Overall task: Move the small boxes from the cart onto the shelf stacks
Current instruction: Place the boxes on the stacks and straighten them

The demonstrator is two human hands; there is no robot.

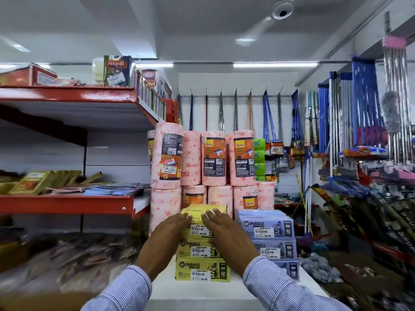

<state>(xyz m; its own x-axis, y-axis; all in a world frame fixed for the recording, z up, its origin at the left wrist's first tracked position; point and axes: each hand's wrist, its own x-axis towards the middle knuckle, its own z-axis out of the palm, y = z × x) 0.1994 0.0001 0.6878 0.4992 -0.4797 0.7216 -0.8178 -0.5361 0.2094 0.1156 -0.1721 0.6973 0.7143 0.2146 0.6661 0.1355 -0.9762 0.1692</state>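
Both hands lie flat with fingers spread, gripping nothing: the left hand (167,232) and right hand (224,231) press on the front of the top yellow box (205,213), which crowns the yellow stack (202,265) on the white shelf (197,292). Behind stand pink kitchen towel rolls (203,160) in two tiers. Just beside the yellow stack, to the right, sits the blue stack (270,237) of similar boxes. Striped sleeves (125,290) cover both forearms. White price stickers (198,251) mark the box fronts
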